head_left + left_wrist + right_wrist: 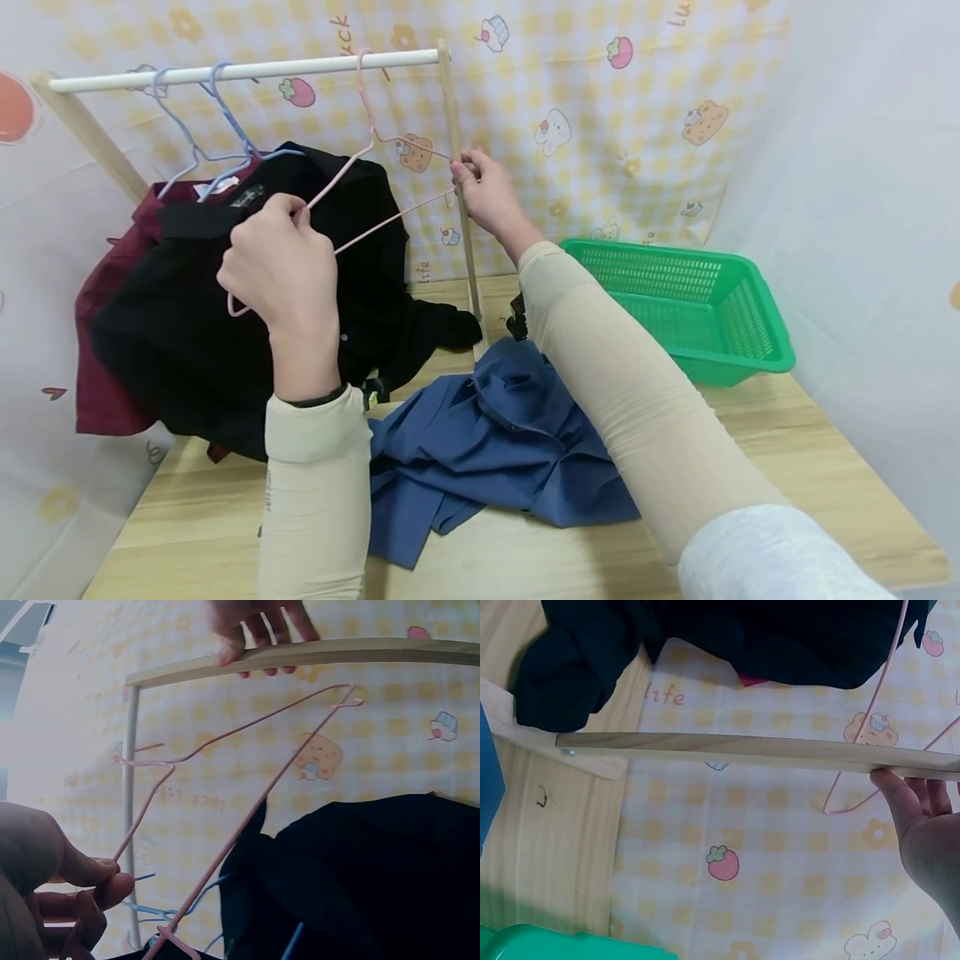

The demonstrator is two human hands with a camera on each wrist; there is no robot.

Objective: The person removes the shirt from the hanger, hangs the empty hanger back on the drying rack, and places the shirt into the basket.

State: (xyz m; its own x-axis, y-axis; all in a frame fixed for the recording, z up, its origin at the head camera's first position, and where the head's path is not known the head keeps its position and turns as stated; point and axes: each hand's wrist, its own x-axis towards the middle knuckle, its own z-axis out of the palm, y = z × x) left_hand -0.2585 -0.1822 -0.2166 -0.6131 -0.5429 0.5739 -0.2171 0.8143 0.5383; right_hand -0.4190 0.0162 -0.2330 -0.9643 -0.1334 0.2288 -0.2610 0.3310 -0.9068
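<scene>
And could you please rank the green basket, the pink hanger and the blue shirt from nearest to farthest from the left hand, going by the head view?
1. Pink hanger: held in the left hand.
2. Blue shirt: on the table, below and to the right of that hand.
3. Green basket: farther right, on the table.

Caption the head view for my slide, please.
Left hand grips a pink hanger; right hand holds the wooden rack post.

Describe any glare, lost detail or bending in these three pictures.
Head: the black shirt looks too dark to show most folds; left wrist: whitish glare washes out the upper left, and the wooden post looks bowed; right wrist: no strong glare.
</scene>
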